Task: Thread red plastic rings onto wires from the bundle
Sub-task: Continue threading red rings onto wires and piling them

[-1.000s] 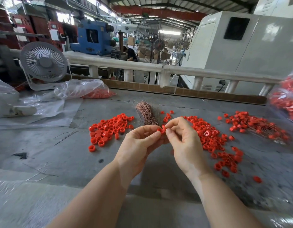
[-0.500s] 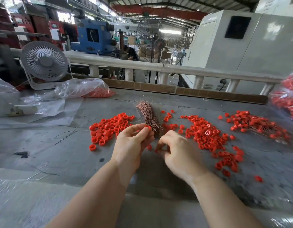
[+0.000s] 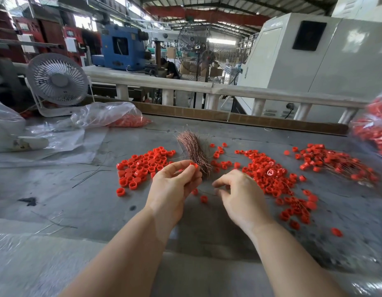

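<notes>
A bundle of thin copper-coloured wires (image 3: 194, 151) lies at the middle of the grey table (image 3: 78, 202). Loose red plastic rings (image 3: 145, 166) form a pile to its left, and a bigger spread of rings (image 3: 269, 174) lies to its right. My left hand (image 3: 175, 187) pinches one red ring (image 3: 193, 165) at its fingertips, right beside the bundle's lower end. My right hand (image 3: 239, 196) hovers low over the table just right of it, blurred, fingers loosely curled and apart. Two single rings (image 3: 204, 198) and a thin wire lie between my hands.
Rings on wires (image 3: 335, 161) are heaped at the far right. A clear bag of red rings (image 3: 374, 129) stands at the right edge, another bag (image 3: 121, 116) at back left. A white desk fan (image 3: 57, 80), plastic sheeting and loose dark wires (image 3: 91, 174) occupy the left.
My hands were joined at a ring, then came apart. The right hand dropped to the table and its fingers have since loosened. The left hand still holds a ring.
</notes>
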The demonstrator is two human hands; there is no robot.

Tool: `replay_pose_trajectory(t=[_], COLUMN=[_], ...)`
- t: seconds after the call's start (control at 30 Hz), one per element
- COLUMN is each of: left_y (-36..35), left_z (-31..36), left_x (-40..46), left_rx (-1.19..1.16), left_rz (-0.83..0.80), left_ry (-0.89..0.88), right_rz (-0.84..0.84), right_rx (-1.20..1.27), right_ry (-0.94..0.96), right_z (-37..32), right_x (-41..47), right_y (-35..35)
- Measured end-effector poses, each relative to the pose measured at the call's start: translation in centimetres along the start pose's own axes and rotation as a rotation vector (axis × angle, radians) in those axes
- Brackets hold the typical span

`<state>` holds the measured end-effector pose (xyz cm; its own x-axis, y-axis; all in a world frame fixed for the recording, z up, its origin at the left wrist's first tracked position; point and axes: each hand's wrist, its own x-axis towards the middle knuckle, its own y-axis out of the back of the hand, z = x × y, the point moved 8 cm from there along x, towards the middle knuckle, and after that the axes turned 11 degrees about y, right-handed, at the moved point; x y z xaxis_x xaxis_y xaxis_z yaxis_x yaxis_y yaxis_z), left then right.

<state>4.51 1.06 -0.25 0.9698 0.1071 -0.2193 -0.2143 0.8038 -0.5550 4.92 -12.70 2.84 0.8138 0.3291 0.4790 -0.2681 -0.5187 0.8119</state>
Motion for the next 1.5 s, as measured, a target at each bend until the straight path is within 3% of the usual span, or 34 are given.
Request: replay_pose_trajectory(t=[0.4,0.63,0.9,1.23,1.5], left_y=[-1.7,-1.7,-1.7,-1.6,-1.4], left_z=[-0.6,-0.6,-0.6,-0.7,-0.7], left_x=[-0.4,-0.3,-0.3,-0.4,-0.5], left_rx=[-0.029,-0.015,0.007,0.007,0.014], left_rz=[-0.196,-0.214,-0.214,-0.190,-0.166], left_ry=[0.077,0.077,0.079,0.086,0.093], right_rz=[-0.190,-0.176,-0.248,-0.071,0.268], right_rx=[-0.190,-0.096,-0.272,-0.184,0.363], right_ry=[-0.059,-0.139,-0.090,-0.090,-0.063], right_z=[0.9,1.3,0.9,0.8,-0.1], right_x=[-0.6,-0.6,-0.5,-0.3,-0.1], right_y=[-1.6,-1.3,-2.1,-0.6,2.2])
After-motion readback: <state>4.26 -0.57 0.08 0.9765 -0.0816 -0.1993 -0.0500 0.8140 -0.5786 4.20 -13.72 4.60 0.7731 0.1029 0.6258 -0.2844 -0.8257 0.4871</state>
